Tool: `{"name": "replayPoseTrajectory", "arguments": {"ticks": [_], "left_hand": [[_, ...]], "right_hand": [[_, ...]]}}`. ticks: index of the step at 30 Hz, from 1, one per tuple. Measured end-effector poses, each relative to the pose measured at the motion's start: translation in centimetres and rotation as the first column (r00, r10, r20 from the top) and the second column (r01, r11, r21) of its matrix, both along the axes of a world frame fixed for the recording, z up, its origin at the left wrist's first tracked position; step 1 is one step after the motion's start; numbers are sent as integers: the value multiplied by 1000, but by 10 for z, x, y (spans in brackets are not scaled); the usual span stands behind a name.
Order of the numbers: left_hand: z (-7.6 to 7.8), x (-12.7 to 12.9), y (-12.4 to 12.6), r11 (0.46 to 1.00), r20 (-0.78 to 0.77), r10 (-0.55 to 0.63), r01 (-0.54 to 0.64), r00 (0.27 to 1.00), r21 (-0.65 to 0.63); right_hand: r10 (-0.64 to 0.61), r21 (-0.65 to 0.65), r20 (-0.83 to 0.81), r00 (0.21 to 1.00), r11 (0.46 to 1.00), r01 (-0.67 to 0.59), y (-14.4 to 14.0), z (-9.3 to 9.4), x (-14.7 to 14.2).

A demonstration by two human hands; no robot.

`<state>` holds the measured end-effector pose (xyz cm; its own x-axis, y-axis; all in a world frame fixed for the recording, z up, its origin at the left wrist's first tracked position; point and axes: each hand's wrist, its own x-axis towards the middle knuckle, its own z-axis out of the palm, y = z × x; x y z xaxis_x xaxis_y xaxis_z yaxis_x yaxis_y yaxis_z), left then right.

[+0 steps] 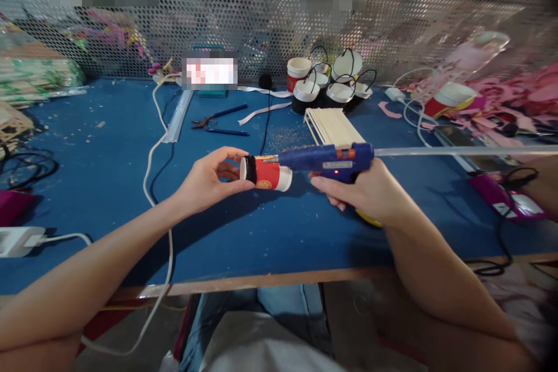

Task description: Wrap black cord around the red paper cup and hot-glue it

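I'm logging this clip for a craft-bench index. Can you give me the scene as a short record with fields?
left hand: holds a red paper cup on its side, black band at its end
right hand: grips a blue glue gun, nozzle at the cup's upper edge
glue stick: sticks out behind the gun
surface: blue table
behind: pliers, stack of pale sticks, cluster of cups with black loops

Held both forearms out front; L hand pinched w/ curled fingers, R hand fisted, fingers wrapped.
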<state>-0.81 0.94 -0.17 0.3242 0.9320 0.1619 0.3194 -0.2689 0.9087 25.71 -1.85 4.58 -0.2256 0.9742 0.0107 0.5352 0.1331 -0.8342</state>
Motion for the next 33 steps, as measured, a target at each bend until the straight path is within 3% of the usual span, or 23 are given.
{"name": "replayPoseTrajectory", "arguments": {"ticks": [4, 8, 11, 15, 20, 23, 25, 27, 28, 30, 31, 33], "left_hand": [[-1, 0, 0, 994, -10, 19, -18, 1000, 106], [0, 1, -1, 985, -52, 27, -18, 998, 173], [0, 1, -2, 977, -80, 27, -9, 996, 215], [0, 2, -3, 977, -93, 8, 12, 996, 212], [-2, 0, -3, 973, -106, -2, 27, 994, 231], [-3, -1, -2, 957, -115, -22, 54, 993, 286], [-3, -1, -2, 929, -133, -41, 87, 990, 361], [-1, -1, -3, 881, -176, -55, 130, 983, 454], [0, -1, -4, 847, -209, -57, 158, 976, 507], [2, 0, -7, 761, -291, -54, 229, 955, 608], [3, 1, -9, 711, -330, -52, 267, 942, 650], [4, 1, -13, 625, -395, -58, 342, 917, 702]], "right_hand": [[-129, 89, -133, 983, 986, 142, 18, 4, 14], [-323, 212, -70, 944, 920, 331, 48, 13, 35], [-388, 197, 107, 915, 911, 363, 74, 14, 51], [-439, 232, 418, 796, 898, 374, 101, 1, 61], [-497, 294, 593, 633, 866, 404, 112, -14, 58], [-542, 349, 637, 549, 837, 421, 107, -13, 53], [-583, 450, 621, 524, 812, 370, 99, -10, 44], [-557, 525, 559, 614, 811, 258, 87, -6, 31], [-484, 509, 513, 709, 837, 202, 80, -5, 22], [-181, 349, 397, 900, 937, 35, 66, -1, 3], [-32, 249, 315, 949, 967, -51, 60, 0, -6], [161, 100, 204, 966, 978, -184, 50, 1, -22]]}}
